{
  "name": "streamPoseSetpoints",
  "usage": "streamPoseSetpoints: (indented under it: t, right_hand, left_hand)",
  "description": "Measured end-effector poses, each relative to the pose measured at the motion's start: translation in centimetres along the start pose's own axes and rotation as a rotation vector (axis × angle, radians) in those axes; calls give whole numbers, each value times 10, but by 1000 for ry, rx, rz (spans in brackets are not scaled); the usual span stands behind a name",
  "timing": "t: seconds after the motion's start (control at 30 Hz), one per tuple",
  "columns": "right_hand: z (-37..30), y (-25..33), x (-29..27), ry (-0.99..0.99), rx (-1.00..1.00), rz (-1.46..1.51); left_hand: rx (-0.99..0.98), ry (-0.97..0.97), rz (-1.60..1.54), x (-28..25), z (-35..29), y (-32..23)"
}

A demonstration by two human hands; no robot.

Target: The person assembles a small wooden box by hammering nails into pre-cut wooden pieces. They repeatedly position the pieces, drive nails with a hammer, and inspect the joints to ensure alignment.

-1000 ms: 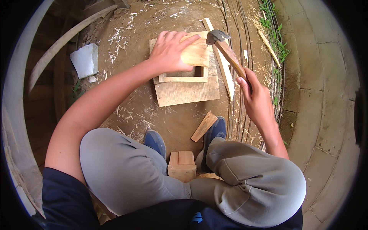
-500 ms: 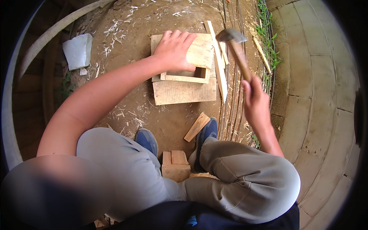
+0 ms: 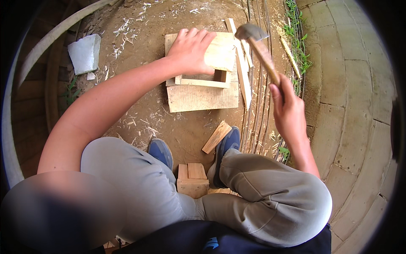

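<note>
My left hand (image 3: pixel 190 51) lies flat on the top board of a small wooden box (image 3: pixel 203 78) on the dirt ground, pressing it down. The box is made of pale planks and shows a hollow opening on its near side. My right hand (image 3: pixel 287 108) grips the wooden handle of a hammer (image 3: pixel 258 42). Its metal head hangs just above the box's right edge, next to a thin wooden strip (image 3: pixel 241 67) lying alongside the box.
A short wood offcut (image 3: pixel 216 136) lies by my right shoe (image 3: pixel 226 146); a wooden block (image 3: pixel 192 180) sits between my feet. A grey stone slab (image 3: pixel 84 53) lies at the far left. Metal rods (image 3: pixel 258 118) and paved blocks (image 3: pixel 359 84) run along the right.
The hammer was low at the box's right corner, then my right hand raised it and drew it back a little. My left hand has stayed on the box.
</note>
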State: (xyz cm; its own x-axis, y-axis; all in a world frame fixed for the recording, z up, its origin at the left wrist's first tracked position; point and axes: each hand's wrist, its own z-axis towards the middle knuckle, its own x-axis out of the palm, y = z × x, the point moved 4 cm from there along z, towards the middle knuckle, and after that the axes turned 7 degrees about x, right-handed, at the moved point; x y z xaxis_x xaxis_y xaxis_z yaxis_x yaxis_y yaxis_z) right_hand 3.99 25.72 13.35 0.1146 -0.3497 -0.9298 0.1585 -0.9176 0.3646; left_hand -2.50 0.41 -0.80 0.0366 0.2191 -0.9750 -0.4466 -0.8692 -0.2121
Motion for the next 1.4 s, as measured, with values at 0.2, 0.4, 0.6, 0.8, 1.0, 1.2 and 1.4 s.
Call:
streamPoseSetpoints:
  t: [0.2, 0.4, 0.6, 0.8, 1.0, 1.2, 1.4]
  right_hand:
    - [-1, -6, 1, 54, 118, -29]
    - [11, 25, -33, -221, -113, 70]
    - [0, -2, 19, -1, 8, 23]
    - [6, -1, 3, 51, 166, 126]
    - [8, 6, -3, 20, -42, -32]
    - [-3, -11, 7, 58, 10, -83]
    - [2, 16, -19, -282, -167, 133]
  left_hand:
    - [1, 6, 14, 0, -2, 1]
    - [-10, 21, 21, 1, -3, 2]
    - [-13, 44, 51, -2, -3, 2]
    - [-9, -3, 43, 1, -9, 4]
    - [-17, 19, 6, -4, -5, 0]
    - [10, 52, 24, -4, 4, -6]
    - [-8, -53, 60, 5, -12, 8]
